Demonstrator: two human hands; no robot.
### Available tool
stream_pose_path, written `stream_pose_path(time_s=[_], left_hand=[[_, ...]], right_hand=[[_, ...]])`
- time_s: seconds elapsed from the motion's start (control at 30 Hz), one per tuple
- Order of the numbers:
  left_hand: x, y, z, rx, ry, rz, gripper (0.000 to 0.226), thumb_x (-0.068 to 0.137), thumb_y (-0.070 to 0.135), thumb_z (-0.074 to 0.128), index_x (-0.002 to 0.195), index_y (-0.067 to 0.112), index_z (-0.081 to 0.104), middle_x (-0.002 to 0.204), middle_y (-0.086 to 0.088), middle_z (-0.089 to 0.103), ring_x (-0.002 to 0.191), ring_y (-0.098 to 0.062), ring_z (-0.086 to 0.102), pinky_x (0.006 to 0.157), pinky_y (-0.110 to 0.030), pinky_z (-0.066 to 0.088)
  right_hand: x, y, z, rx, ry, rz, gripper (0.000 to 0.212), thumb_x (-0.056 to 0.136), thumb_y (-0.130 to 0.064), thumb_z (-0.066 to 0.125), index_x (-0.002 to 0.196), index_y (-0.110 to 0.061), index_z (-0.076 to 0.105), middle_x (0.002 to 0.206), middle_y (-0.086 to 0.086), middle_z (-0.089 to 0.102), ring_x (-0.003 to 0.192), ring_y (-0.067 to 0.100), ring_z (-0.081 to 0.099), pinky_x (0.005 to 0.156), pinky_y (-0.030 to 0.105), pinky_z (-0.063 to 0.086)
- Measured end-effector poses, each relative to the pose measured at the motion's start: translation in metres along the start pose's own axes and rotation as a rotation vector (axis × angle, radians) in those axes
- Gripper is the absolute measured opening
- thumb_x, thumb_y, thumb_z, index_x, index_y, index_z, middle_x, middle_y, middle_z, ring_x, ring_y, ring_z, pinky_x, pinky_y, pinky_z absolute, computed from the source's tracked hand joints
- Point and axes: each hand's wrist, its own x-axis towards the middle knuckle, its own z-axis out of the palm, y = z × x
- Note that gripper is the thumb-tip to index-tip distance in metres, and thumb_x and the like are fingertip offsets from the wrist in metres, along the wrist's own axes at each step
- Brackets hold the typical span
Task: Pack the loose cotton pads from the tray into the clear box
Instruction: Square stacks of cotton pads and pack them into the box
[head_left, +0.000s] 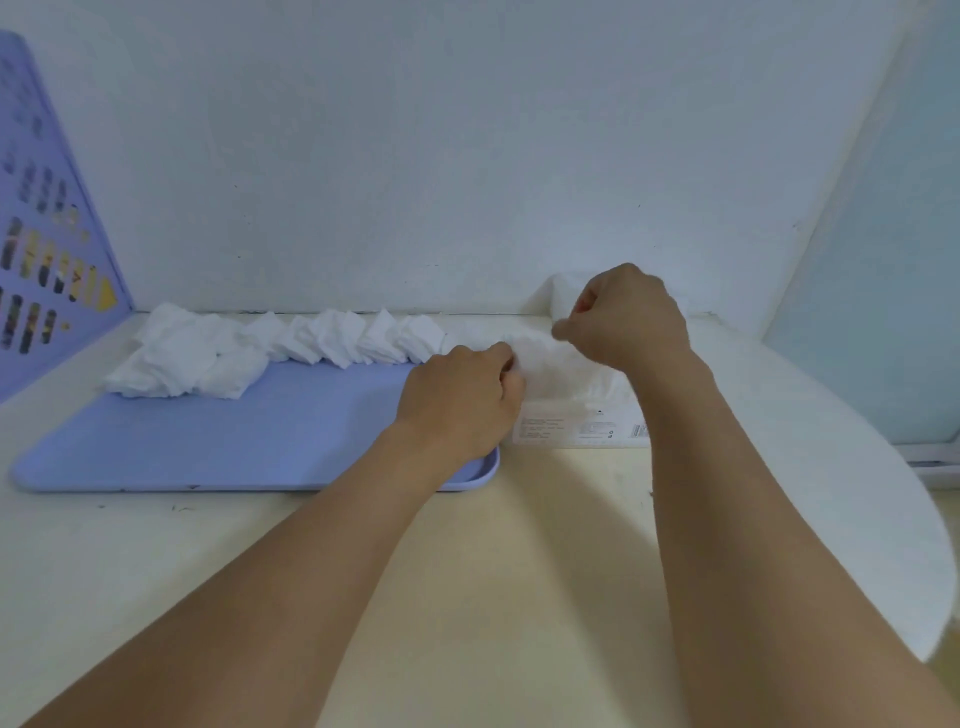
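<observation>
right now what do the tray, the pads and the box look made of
Tray: probably plastic, matte lilac, with a smooth moulded rounded rim. Pads: soft white cotton, with fluffy, crumpled edges. Box: seemingly thin clear plastic, see-through with a printed label, partly hidden by both hands.

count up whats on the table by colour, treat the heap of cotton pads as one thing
Blue: 1, the flat rectangular plastic tray.
White: 1, the heap of loose square cotton pads along the tray's far edge.
Clear: 1, the see-through box with a printed label, beside the tray's right end, with the left hand and right hand at it.
Total: 3 things.
</observation>
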Motion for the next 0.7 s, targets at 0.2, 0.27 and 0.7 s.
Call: stream_pose_path(time_s=[0.2, 0.27, 0.7], left_hand=[[0.005, 0.000, -0.001, 0.013, -0.100, -0.037, 0.031, 0.102, 0.028, 0.030, 0.072, 0.023, 0.039, 0.068, 0.001, 0.048, 0.058, -0.016, 0.042, 0.053, -0.033, 0.026], [0.006, 0.001, 0.000, 0.003, -0.118, -0.051, 0.033, 0.102, 0.028, 0.029, 0.070, 0.025, 0.038, 0.070, 0.001, 0.050, 0.060, -0.018, 0.044, 0.055, -0.034, 0.028], [0.005, 0.001, -0.001, -0.106, -0.189, -0.102, 0.031, 0.104, 0.030, 0.026, 0.095, 0.018, 0.053, 0.085, -0.003, 0.057, 0.081, -0.026, 0.055, 0.068, -0.035, 0.037]], right_hand=[[-0.009, 0.009, 0.010, -0.269, -0.387, -0.082, 0.086, 0.077, -0.039, 0.082, 0.149, -0.043, 0.035, 0.165, -0.010, 0.016, 0.155, 0.024, 0.005, 0.117, 0.072, 0.008], [-0.006, 0.010, 0.019, -0.276, -0.387, -0.046, 0.077, 0.080, -0.045, 0.077, 0.147, -0.044, 0.039, 0.157, -0.009, 0.035, 0.148, 0.026, 0.026, 0.115, 0.071, 0.012], [-0.010, -0.017, 0.026, -0.028, -0.254, -0.183, 0.018, 0.085, -0.034, 0.067, 0.089, -0.020, 0.078, 0.096, -0.001, 0.074, 0.099, 0.017, 0.061, 0.117, 0.067, 0.011]])
